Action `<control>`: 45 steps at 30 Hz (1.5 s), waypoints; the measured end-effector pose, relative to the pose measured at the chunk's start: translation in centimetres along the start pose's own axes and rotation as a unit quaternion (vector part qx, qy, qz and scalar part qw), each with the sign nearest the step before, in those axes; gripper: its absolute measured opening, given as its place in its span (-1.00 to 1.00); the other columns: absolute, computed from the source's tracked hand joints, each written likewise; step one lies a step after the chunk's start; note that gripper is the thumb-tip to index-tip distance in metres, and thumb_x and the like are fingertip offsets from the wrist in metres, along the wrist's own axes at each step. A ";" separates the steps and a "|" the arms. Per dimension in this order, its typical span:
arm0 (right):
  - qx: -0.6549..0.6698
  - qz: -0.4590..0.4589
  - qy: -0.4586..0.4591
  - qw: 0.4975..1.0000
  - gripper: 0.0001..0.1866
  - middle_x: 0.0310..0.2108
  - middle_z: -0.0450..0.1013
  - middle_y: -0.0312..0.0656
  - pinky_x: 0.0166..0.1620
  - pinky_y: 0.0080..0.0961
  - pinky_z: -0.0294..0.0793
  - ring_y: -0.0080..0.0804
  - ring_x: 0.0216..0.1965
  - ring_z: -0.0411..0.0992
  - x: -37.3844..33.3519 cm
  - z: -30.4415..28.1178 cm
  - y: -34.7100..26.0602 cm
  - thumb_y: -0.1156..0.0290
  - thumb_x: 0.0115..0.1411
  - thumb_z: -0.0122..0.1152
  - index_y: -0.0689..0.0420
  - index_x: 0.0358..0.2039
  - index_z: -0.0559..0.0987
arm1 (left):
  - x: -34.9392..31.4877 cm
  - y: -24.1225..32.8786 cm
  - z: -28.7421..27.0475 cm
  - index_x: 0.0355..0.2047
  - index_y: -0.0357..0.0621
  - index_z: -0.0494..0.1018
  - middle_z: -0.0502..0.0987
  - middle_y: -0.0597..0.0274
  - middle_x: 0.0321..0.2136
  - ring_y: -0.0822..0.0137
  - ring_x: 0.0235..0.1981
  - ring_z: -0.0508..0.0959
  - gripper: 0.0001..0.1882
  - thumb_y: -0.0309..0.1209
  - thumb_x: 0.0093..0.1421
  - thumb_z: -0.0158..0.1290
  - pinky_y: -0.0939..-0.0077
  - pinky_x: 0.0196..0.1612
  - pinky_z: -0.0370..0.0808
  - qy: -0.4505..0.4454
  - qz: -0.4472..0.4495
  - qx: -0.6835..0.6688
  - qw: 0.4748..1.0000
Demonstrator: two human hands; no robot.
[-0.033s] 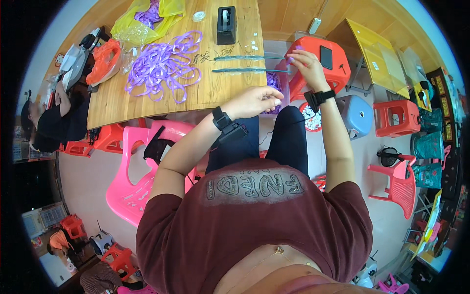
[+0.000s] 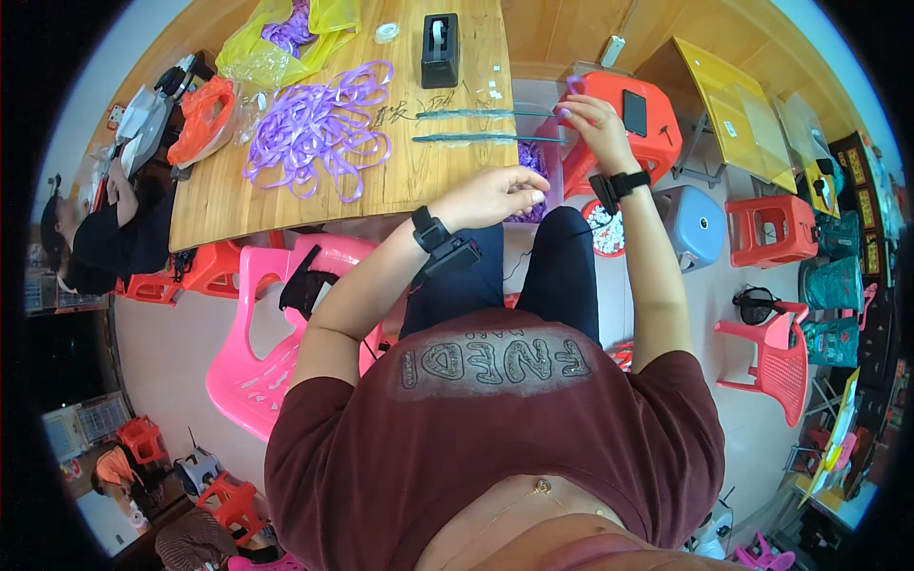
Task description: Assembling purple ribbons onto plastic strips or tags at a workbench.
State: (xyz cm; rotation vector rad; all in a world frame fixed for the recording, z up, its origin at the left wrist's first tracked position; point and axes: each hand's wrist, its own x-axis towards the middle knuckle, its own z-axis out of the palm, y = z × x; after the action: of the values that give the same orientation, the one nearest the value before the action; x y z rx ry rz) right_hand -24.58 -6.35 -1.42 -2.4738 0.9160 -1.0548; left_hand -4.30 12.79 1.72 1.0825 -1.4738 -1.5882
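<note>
Over the right edge of the table, my right hand (image 2: 598, 128) pinches a bit of purple ribbon (image 2: 563, 113) between thumb and fingertips. Lower and to the left, my left hand (image 2: 497, 197) hovers by the table's near corner, thumb against curled fingers; whatever it may hold is too small to make out. Two thin dark rods (image 2: 452, 139) are taped side by side to the tabletop, their ends jutting past its edge toward my right hand. Beneath those ends stands a clear bin (image 2: 555, 176) with purple ribbon inside. A heap of loose purple ribbon (image 2: 319, 133) lies on the table.
A black tape dispenser (image 2: 440, 57), a tape roll (image 2: 387, 32) and a yellow bag (image 2: 286, 57) rest on the wooden table (image 2: 219, 209). Right of it, a red stool (image 2: 647, 143) carries a phone (image 2: 634, 112). A pink chair (image 2: 257, 352) stands at my left; a person sits beyond.
My right fingers have shifted very slightly along with the ribbon. The left hand is almost where it was.
</note>
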 end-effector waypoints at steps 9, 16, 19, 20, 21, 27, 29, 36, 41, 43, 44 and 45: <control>0.371 0.176 -0.172 0.896 -0.73 -0.12 0.58 -0.28 0.01 -0.56 0.43 -0.55 -0.10 0.48 0.7 5.1 3.8 0.46 0.26 0.14 0.13 -0.05 0.63 | 3.3 3.7 -3.8 -0.15 -0.22 0.55 0.60 0.11 -0.25 0.23 -0.22 0.58 -0.75 -0.34 0.27 0.03 0.39 -0.12 0.50 0.159 0.102 0.422 0.886; 0.460 0.224 -0.131 0.849 -0.69 -0.20 0.56 -0.31 -0.07 -0.59 0.44 -0.61 -0.20 0.45 -2.4 8.3 0.5 0.38 0.29 0.18 0.22 0.00 0.58 | 7.5 -0.2 -6.4 0.12 0.06 0.43 0.49 0.19 0.08 0.11 0.18 0.35 -0.62 -0.27 0.31 -0.07 0.18 0.24 0.21 0.178 0.121 0.562 0.799; 0.516 0.316 -0.119 0.787 -0.77 -0.23 0.55 -0.28 -0.07 -0.59 0.46 -0.55 -0.22 0.49 -5.1 8.7 -0.6 0.40 0.35 0.09 0.23 -0.06 0.55 | 8.2 -0.1 -6.5 0.23 0.11 0.33 0.43 0.30 0.17 0.09 0.29 0.23 -0.54 -0.19 0.34 -0.13 -0.02 0.33 0.01 0.124 0.041 0.589 0.798; 0.531 0.308 -0.124 0.780 -0.80 -0.33 0.54 -0.28 -0.15 -0.58 0.47 -0.54 -0.30 0.48 -6.2 8.9 -0.9 0.38 0.36 0.08 0.22 -0.15 0.55 | 8.2 0.0 -6.4 0.23 0.13 0.34 0.43 0.30 0.16 0.10 0.29 0.24 -0.54 -0.19 0.34 -0.13 -0.01 0.33 0.01 0.126 0.036 0.588 0.798; 0.535 0.318 -0.128 0.772 -0.80 -0.40 0.51 -0.27 -0.27 -0.61 0.46 -0.52 -0.39 0.47 -7.6 9.1 -1.2 0.34 0.37 0.05 0.21 -0.22 0.54 | 8.3 0.0 -6.2 0.22 0.14 0.34 0.43 0.31 0.16 0.10 0.29 0.24 -0.55 -0.18 0.34 -0.13 -0.01 0.33 0.02 0.128 0.031 0.586 0.800; 0.564 0.506 -0.077 0.648 -0.78 -0.43 0.52 -0.11 -0.42 -0.45 0.61 -0.33 -0.51 0.51 -17.0 11.9 -3.5 0.42 0.39 -0.11 0.29 -0.18 0.48 | 8.7 -1.4 -6.8 0.20 0.21 0.37 0.44 0.34 0.15 0.14 0.29 0.24 -0.56 -0.17 0.33 -0.13 -0.01 0.33 0.03 0.151 0.054 0.573 0.804; 0.512 0.576 -0.125 0.625 -0.76 -0.35 0.56 -0.06 -0.38 -0.46 0.64 -0.35 -0.45 0.55 -18.9 11.5 -4.9 0.42 0.40 -0.14 0.28 -0.16 0.47 | 8.8 -1.6 -6.8 0.20 0.22 0.37 0.45 0.34 0.15 0.15 0.30 0.24 -0.56 -0.17 0.33 -0.13 0.00 0.32 0.05 0.156 0.049 0.578 0.799; 0.503 0.585 -0.234 0.592 -0.75 -0.35 0.59 -0.03 -0.36 -0.48 0.66 -0.36 -0.46 0.58 -22.2 9.6 -7.4 0.46 0.36 -0.13 0.30 -0.13 0.51 | 7.7 -1.2 -6.6 0.13 0.07 0.43 0.48 0.11 0.08 0.12 0.22 0.34 -0.59 -0.21 0.30 -0.10 0.17 0.28 0.19 0.190 0.078 0.594 0.778; 0.526 0.574 -0.246 0.578 -0.74 -0.36 0.59 -0.03 -0.35 -0.50 0.66 -0.39 -0.45 0.58 -22.9 8.0 -8.2 0.46 0.36 -0.10 0.30 -0.10 0.52 | 1.3 1.4 0.5 -0.08 -0.23 0.49 0.56 -0.03 -0.15 -0.04 -0.07 0.51 -0.71 -0.37 0.25 -0.03 0.19 0.02 0.44 0.192 0.271 0.430 0.840; 0.545 0.565 -0.255 0.565 -0.73 -0.35 0.59 -0.03 -0.37 -0.52 0.65 -0.41 -0.46 0.58 -22.8 7.2 -9.1 0.42 0.36 -0.07 0.31 -0.10 0.52 | -3.0 0.4 3.9 -0.15 -0.24 0.55 0.58 0.12 -0.34 0.30 -0.30 0.59 -0.75 -0.35 0.31 -0.01 0.42 -0.20 0.53 0.149 0.147 0.336 0.918; 0.563 0.555 -0.267 0.551 -0.71 -0.35 0.58 -0.04 -0.39 -0.54 0.65 -0.43 -0.48 0.57 -22.7 6.9 -9.7 0.37 0.36 -0.04 0.32 -0.10 0.52 | -4.7 -1.5 5.1 -0.15 -0.24 0.55 0.57 0.21 -0.41 0.48 -0.45 0.55 -0.78 -0.39 0.30 0.02 0.54 -0.40 0.51 0.134 0.121 0.266 0.947; 0.564 0.555 -0.269 0.550 -0.71 -0.35 0.58 -0.04 -0.39 -0.54 0.65 -0.43 -0.48 0.57 -22.5 6.7 -10.1 0.37 0.36 -0.04 0.32 -0.10 0.52 | -5.5 -4.5 5.7 -0.14 -0.23 0.56 0.58 0.22 -0.38 0.53 -0.47 0.54 -0.79 -0.41 0.29 0.04 0.57 -0.47 0.48 0.139 0.132 0.284 0.939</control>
State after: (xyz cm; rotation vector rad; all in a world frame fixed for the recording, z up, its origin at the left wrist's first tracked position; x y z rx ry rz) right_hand -27.14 16.24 -13.19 -0.6532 0.8518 -0.1406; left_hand -7.08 20.49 -2.09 1.2897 -1.8345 -0.7931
